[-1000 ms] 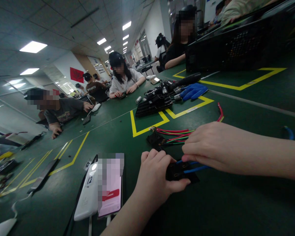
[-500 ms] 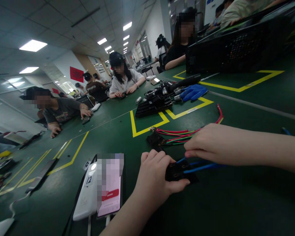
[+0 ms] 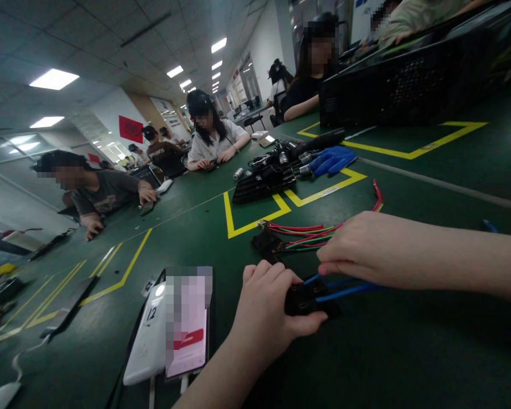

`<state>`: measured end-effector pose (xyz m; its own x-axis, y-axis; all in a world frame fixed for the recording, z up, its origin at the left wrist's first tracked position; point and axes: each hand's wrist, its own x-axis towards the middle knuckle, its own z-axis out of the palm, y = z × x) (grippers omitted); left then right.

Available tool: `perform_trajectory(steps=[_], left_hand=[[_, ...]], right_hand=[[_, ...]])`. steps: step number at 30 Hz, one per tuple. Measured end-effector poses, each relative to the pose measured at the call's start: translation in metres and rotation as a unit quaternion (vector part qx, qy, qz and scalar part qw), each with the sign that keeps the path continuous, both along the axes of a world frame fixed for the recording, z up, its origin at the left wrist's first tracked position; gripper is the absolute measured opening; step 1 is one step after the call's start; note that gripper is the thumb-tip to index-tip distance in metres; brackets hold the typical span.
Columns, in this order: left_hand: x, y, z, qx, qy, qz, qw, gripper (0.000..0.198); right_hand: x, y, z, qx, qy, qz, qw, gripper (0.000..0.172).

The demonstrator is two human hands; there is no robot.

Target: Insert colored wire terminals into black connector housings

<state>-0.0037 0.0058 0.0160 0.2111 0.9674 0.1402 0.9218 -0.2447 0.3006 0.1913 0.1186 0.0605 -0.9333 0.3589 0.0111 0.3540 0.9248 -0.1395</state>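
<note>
My left hand (image 3: 272, 307) grips a black block (image 3: 304, 296) flat on the green table, thumb on the near side and fingers on the far side. Blue wires (image 3: 349, 291) run from the block to the right, under my right hand (image 3: 344, 250). The fingers of my right hand are pinched together on a blue wire at the block's upper right. Behind the block lies a second black block (image 3: 266, 241), with red and green wires (image 3: 306, 230) leading off to the right, partly hidden by my right hand.
A white power bank (image 3: 147, 335) and a lit phone (image 3: 189, 324) lie left of my left arm. Farther back are a black tray (image 3: 264, 184), blue gloves (image 3: 332, 161) and a large black case (image 3: 392, 85). Several people sit around the table.
The whole view has shifted slightly. Both hands keep the same hold on the block and the wire.
</note>
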Motion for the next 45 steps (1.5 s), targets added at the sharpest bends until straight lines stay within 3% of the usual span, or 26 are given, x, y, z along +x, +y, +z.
perform_trajectory(steps=[5, 9, 13, 17, 21, 23, 26, 29, 32, 35, 40, 45], left_hand=[[0.000, -0.001, 0.001, -0.002, 0.001, 0.004, 1.000, 0.037], [0.000, -0.001, 0.002, -0.003, -0.001, 0.005, 1.000, 0.037], [0.000, 0.000, 0.000, -0.005, -0.001, 0.001, 1.000, 0.036], [0.000, 0.001, -0.002, -0.001, 0.005, 0.000, 1.000, 0.038], [-0.001, 0.001, -0.003, 0.004, 0.005, 0.000, 1.000, 0.038], [-0.001, 0.001, -0.004, 0.006, 0.002, -0.002, 1.000, 0.039], [-0.001, 0.001, -0.003, 0.007, -0.003, -0.002, 1.000, 0.038], [-0.001, 0.001, -0.002, 0.004, -0.002, 0.001, 1.000, 0.037], [-0.001, 0.001, -0.001, 0.001, 0.001, 0.001, 1.000, 0.036], [-0.002, 0.001, -0.002, 0.005, -0.001, -0.001, 1.000, 0.037], [-0.002, 0.001, -0.004, 0.013, 0.001, -0.006, 1.000, 0.037], [-0.001, 0.003, -0.003, 0.009, 0.009, -0.006, 1.000, 0.038]], right_hand=[[0.000, 0.004, -0.003, -0.091, -0.065, -0.037, 0.993, 0.033], [0.000, 0.006, -0.007, -0.107, -0.061, -0.029, 0.992, 0.033], [-0.001, 0.006, -0.006, -0.013, -0.020, -0.015, 1.000, 0.032], [0.000, -0.004, -0.005, 0.105, 0.092, 0.050, 0.989, 0.021], [0.001, -0.013, -0.006, 0.124, 0.161, 0.105, 0.974, 0.016], [0.000, -0.012, -0.007, 0.122, 0.141, 0.085, 0.979, 0.015], [0.000, -0.006, -0.006, 0.104, 0.046, 0.018, 0.993, 0.015], [-0.001, -0.001, -0.007, 0.032, -0.049, -0.027, 0.998, 0.025], [-0.001, 0.002, -0.007, -0.031, -0.071, -0.043, 0.996, 0.030], [-0.001, 0.004, -0.007, -0.045, -0.064, -0.039, 0.996, 0.031], [-0.001, 0.002, -0.004, 0.075, 0.013, 0.014, 0.997, 0.022], [0.000, -0.013, -0.002, 0.152, 0.157, 0.110, 0.969, 0.021]])
